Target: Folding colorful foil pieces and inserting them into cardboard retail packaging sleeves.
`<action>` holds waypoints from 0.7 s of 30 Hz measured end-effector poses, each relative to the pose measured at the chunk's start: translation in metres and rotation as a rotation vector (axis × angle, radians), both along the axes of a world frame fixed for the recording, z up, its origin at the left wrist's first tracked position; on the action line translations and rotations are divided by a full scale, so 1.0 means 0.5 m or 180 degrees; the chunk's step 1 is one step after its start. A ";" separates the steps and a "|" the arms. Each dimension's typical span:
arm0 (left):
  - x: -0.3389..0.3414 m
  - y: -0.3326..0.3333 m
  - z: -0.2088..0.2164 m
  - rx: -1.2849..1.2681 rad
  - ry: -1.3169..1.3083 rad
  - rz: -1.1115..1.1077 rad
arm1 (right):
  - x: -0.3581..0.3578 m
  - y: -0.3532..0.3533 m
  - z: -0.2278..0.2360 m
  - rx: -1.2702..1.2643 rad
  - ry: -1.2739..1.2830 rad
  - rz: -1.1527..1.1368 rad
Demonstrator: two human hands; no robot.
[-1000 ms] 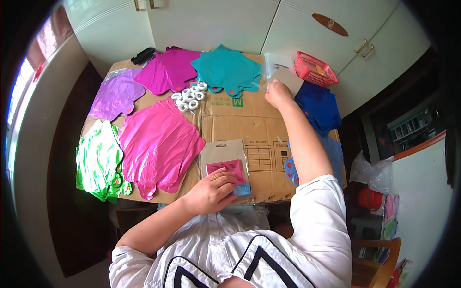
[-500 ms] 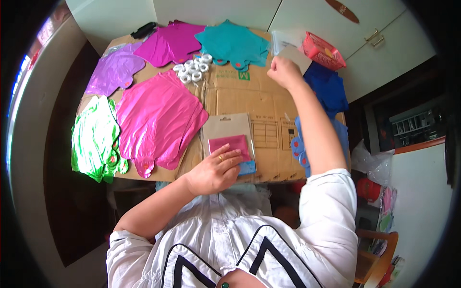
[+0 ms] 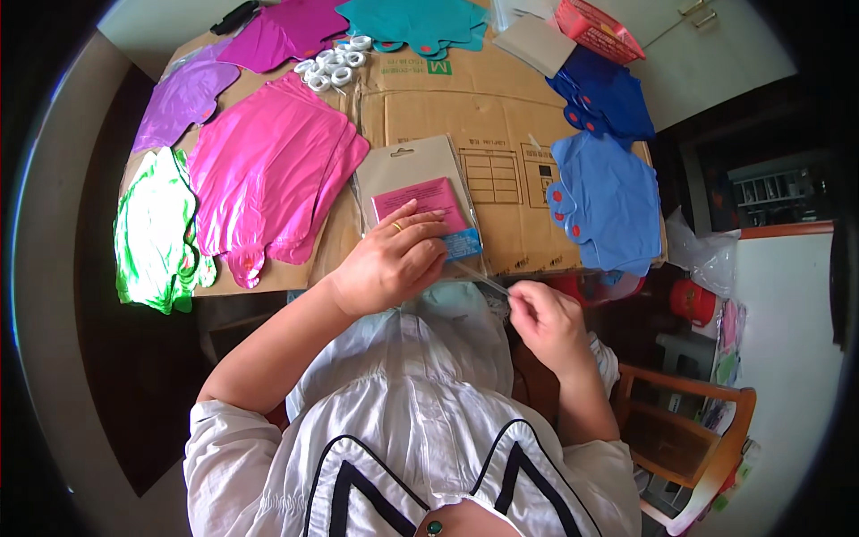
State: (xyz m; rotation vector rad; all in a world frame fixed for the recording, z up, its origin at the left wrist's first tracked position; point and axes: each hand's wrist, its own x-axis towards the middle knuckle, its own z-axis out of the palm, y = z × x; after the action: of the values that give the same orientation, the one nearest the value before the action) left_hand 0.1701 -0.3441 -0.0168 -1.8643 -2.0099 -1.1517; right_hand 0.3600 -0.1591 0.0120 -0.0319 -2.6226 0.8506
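A clear flat packet (image 3: 404,161) with a beige backing card and hang hole lies at the table's front edge. Inside it show a folded pink piece (image 3: 428,199) and a blue strip (image 3: 462,243) along the bottom. My left hand (image 3: 391,261) holds the packet down, fingers across its lower part; the thumb is hidden. Just off the front edge, my right hand (image 3: 552,324) pinches the end of a thin clear strip (image 3: 480,277). The strip runs back to the packet's lower corner by my left fingers; whether it is attached there I cannot tell.
Foil-like flat pieces lie around the cardboard (image 3: 420,103): pink (image 3: 264,170), green (image 3: 152,237), purple (image 3: 183,103), magenta (image 3: 277,34), teal (image 3: 416,22), dark blue (image 3: 608,94), light blue (image 3: 608,201). White tape rolls (image 3: 329,64), beige cards (image 3: 534,45) and a red basket (image 3: 598,29) sit farther back.
My right hand has come from the far right of the table down to the front edge, with the clear strip now in its fingers. My left hand stays on the packet. The view has shifted.
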 end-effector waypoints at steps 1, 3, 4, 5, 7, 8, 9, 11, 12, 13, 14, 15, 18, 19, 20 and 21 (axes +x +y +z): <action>0.004 -0.001 -0.003 -0.0022 -0.0026 0.0009 | -0.008 -0.010 -0.006 0.0141 0.0057 -0.0071; 0.013 0.001 -0.005 -0.0051 0.0025 0.0038 | -0.022 -0.021 -0.022 0.0553 0.0255 -0.0254; 0.015 0.002 -0.005 -0.0065 0.0056 0.0058 | -0.024 -0.030 -0.031 0.0639 0.0237 -0.0441; 0.017 0.004 -0.006 -0.0083 0.0115 0.0073 | -0.027 -0.041 -0.040 0.0724 0.0219 -0.0626; 0.020 0.008 -0.012 -0.0120 0.0222 0.0097 | -0.035 -0.069 -0.046 0.0899 0.0076 -0.0828; 0.019 0.010 -0.011 -0.0143 0.0231 0.0080 | -0.043 -0.077 -0.044 0.0917 0.0266 -0.0742; 0.019 0.009 -0.011 -0.0170 0.0231 0.0083 | -0.046 -0.078 -0.038 0.0797 0.0117 -0.0673; 0.020 0.006 -0.012 -0.0213 0.0195 0.0072 | -0.043 -0.072 -0.023 0.0341 -0.0157 -0.0354; 0.019 0.003 -0.012 -0.0225 0.0160 0.0074 | -0.034 -0.053 -0.011 0.0010 -0.0279 -0.0087; 0.018 0.000 -0.013 -0.0234 0.0122 0.0085 | -0.028 -0.038 -0.004 -0.0316 -0.0404 0.0189; 0.016 -0.003 -0.013 -0.0225 0.0121 0.0056 | -0.021 -0.028 -0.002 -0.0346 -0.0396 0.0301; 0.016 -0.003 -0.014 -0.0217 0.0108 0.0003 | -0.008 -0.022 0.000 -0.0380 -0.0401 0.0390; 0.009 -0.005 -0.016 -0.0216 0.0097 -0.0107 | -0.027 -0.011 0.000 0.0119 -0.0199 0.0443; 0.005 -0.003 -0.016 -0.0217 0.0098 -0.0148 | -0.039 -0.008 0.002 0.0267 -0.0259 0.0420; 0.002 0.000 -0.014 -0.0223 0.0094 -0.0226 | -0.056 -0.003 0.001 0.0415 -0.0320 0.0397; -0.002 0.000 -0.009 -0.0243 0.0092 -0.0295 | -0.083 0.001 -0.009 0.0594 -0.0060 0.0387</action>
State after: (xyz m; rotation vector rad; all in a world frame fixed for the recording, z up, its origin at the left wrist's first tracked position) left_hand 0.1689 -0.3440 -0.0212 -2.0184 -1.9982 -1.0779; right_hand 0.3185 -0.1586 0.0076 0.1719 -2.7330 0.6428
